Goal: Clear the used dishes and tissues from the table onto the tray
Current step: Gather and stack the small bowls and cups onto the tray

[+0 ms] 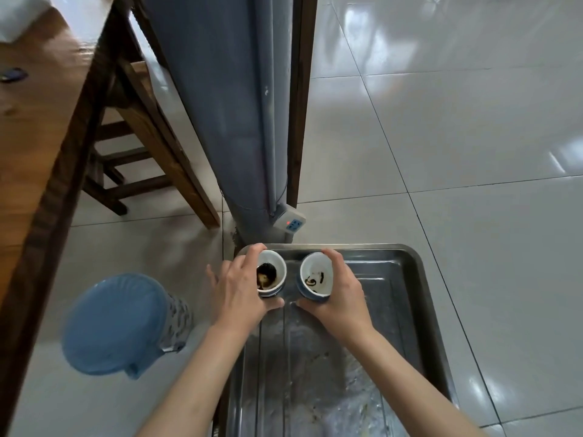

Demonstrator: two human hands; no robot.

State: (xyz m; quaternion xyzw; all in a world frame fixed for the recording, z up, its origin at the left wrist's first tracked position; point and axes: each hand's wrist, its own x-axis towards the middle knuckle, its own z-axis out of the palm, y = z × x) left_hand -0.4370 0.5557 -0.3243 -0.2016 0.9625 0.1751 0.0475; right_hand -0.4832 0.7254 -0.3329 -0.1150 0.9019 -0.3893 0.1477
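the fingers of the left hand [240, 287] were curled around a small white cup with a blue outside [272, 274], thumb at the near side and fingertips over the far rim, and the cup had dark dregs pooled in its bottom. the fingers of the right hand [339, 290] wrapped a second cup of the same kind [316, 276], streaked inside with dark residue. both cups were held side by side, close but apart, over the far end of the steel tray [407, 279]; whether their bases already touched the tray could not be told, since the hands hid them. the tray otherwise carried only smears and wet marks on its bare metal, no other dishes and no tissues. so, by my reading, the work was at an early stage: these two cups looked like the first load, about to be set down or just landed. to the left ran the wooden table [38, 146], of which only an edge strip showed, with a small dark object [12, 74] on it; what dishes or tissues were left there could not be judged from this view. a blue lidded bin [116, 323] stood on the tiled floor beside the tray.
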